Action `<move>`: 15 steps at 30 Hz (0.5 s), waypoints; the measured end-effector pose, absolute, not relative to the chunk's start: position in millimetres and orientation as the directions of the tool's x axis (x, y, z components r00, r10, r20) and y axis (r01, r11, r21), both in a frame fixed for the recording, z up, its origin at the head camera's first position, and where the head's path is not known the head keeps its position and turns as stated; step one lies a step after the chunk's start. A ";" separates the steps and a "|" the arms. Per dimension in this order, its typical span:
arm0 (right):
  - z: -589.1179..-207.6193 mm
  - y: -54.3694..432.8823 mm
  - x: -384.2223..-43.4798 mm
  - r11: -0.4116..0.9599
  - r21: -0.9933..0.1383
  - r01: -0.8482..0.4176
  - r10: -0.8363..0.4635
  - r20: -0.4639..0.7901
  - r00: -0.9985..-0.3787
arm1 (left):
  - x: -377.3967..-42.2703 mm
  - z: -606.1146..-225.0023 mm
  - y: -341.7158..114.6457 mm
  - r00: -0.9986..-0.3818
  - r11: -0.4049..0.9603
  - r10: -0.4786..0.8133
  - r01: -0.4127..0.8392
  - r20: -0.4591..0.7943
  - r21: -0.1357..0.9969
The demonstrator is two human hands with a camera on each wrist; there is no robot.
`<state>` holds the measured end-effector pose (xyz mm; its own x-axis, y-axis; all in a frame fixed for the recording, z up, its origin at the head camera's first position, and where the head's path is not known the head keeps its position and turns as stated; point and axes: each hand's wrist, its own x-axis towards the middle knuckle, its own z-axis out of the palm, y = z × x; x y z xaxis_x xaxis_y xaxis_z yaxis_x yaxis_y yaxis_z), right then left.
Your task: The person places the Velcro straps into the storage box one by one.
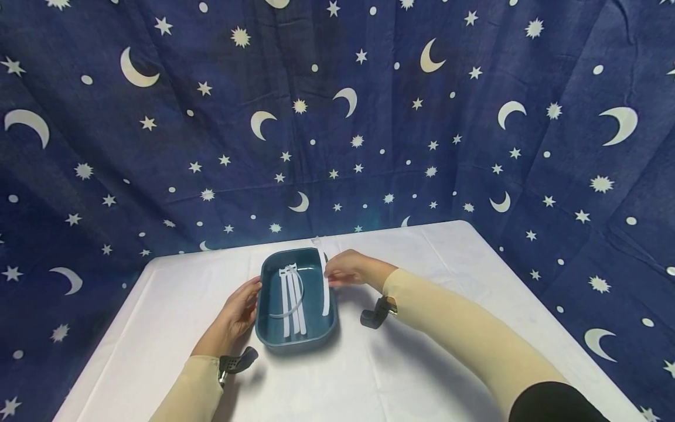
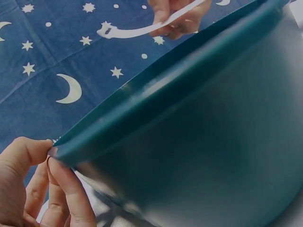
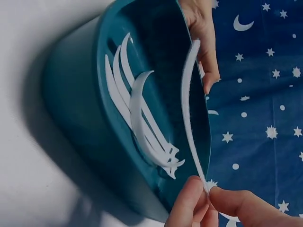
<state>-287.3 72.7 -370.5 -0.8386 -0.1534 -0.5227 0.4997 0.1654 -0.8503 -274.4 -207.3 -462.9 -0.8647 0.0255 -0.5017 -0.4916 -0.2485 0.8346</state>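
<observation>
A dark teal oblong tub [image 1: 266, 328] [image 2: 199, 132] [image 3: 75, 118] sits on the white table. Several white flat strips [image 1: 293, 302] [image 3: 137, 123] lie inside it. My left hand [image 1: 239, 308] [image 2: 33, 184] rests against the tub's left rim, thumb on the edge and fingers on the outer wall. My right hand [image 1: 343, 271] [image 3: 204, 202] pinches one more white strip [image 1: 323, 275] [image 3: 189, 109] [image 2: 142, 29] between thumb and fingers, holding it along the tub's right rim.
The table [image 1: 422, 351] has a white cloth on it. A dark blue curtain with moons and stars [image 1: 337, 117] hangs behind and around it. Wrist-mounted cameras [image 1: 375, 313] [image 1: 236, 361] sit on both forearms.
</observation>
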 end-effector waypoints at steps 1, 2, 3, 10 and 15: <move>-370.8 70.3 -287.9 0.161 -0.852 0.498 -0.152 -0.520 -0.840 | -274.6 -463.1 -207.1 -0.864 -0.248 0.025 -0.492 -0.502 0.835; -371.6 68.0 -288.5 0.165 -0.856 0.491 -0.149 -0.513 -0.845 | -274.7 -463.4 -207.0 -0.864 -0.248 0.026 -0.493 -0.503 0.834; -372.3 65.8 -289.1 0.174 -0.858 0.483 -0.147 -0.508 -0.849 | -274.8 -463.6 -207.0 -0.865 -0.247 0.026 -0.492 -0.502 0.835; -375.5 51.9 -287.1 0.282 -0.887 0.366 -0.124 -0.412 -0.902 | -274.0 -464.9 -206.7 -0.875 -0.255 0.038 -0.475 -0.482 0.842; -374.2 43.4 -283.5 0.351 -0.889 0.294 -0.078 -0.341 -0.937 | -274.0 -465.2 -206.4 -0.883 -0.250 0.050 -0.463 -0.467 0.850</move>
<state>-283.5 43.4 -374.2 -0.9368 -0.0781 -0.3411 0.2945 0.3505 -0.8891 -274.0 -206.4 -465.2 -0.8830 0.0497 -0.4667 -0.4634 -0.2501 0.8501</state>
